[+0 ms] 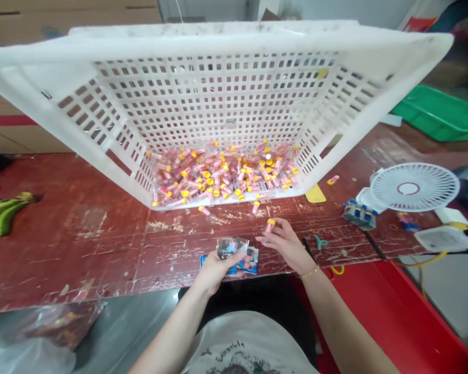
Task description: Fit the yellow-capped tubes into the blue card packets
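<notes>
My left hand (218, 267) is closed on several small clear plastic packets (232, 246) with blue parts, just above the front of the red table. Between the fingers of my right hand (284, 244) is a small clear tube with a yellow cap (271, 224) and pink contents. Beyond both hands a big white plastic basket (234, 47) lies tipped with its opening toward me. A heap of similar yellow-capped tubes (218, 174) fills its lower part. Two loose tubes, one on the left (205, 211) and one on the right (256, 208), lie before the basket's edge.
Bananas (8, 213) lie at the left on the red table (101, 234). To the right are a yellow card (315, 194), a blue-and-grey bundle (359, 214), a white fan (413, 187) and a green tray (440, 113). Cardboard boxes (74, 13) stand behind.
</notes>
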Demonstrator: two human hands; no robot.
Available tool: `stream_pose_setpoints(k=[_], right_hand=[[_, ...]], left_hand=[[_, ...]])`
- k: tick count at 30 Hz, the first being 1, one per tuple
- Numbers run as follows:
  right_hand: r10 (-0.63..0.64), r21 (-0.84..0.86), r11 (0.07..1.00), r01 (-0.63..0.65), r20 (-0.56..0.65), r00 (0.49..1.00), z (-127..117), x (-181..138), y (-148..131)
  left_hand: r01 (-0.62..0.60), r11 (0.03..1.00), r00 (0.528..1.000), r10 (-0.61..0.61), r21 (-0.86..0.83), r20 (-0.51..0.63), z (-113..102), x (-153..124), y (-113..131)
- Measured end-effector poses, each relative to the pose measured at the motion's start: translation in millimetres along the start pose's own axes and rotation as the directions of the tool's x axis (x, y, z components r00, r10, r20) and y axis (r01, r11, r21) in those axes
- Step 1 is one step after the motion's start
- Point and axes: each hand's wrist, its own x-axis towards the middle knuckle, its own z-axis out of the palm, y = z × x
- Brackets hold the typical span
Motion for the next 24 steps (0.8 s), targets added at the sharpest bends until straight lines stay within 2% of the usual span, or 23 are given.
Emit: stream_pose_setpoints(k=[3,6,8,10,13,18,24], right_hand=[[-0.175,-0.005,0.985,0.175,-0.06,0.983,10,-16,-16],[-0.346,-0.088,0.934,0.345,0.003,0.938,19,-20,-29],[-0.409,-0.153,0.897,0.415,0.073,0.91,23,-20,-32],[-0.407,-0.2,0.88,0.43,0.146,0.902,25,-19,-31],[-0.332,-0.174,0.914,0.366,0.199,0.922,26,-14,-23],[-0.237,-0.057,0.968,0.245,0.12,0.964,21,-9,-14],[-0.306,-0.218,0.917,0.334,0.153,0.94,20,-17,-21]], left_hand=[[-0.04,0.999,0.999,0.04,0.002,-0.022,4,0,-2],[-0.083,0.997,0.996,0.083,0.01,-0.031,6,1,-4],[-0.086,0.996,0.995,0.087,0.018,-0.042,5,3,-5],[-0.093,0.995,0.994,0.094,0.032,-0.046,3,5,-7],[-0.089,0.995,0.995,0.091,0.052,-0.037,4,8,-9],[-0.096,0.994,0.995,0.096,0.051,0.006,9,9,-14],[-0.087,0.994,0.996,0.087,0.073,0.0,8,10,-15]])
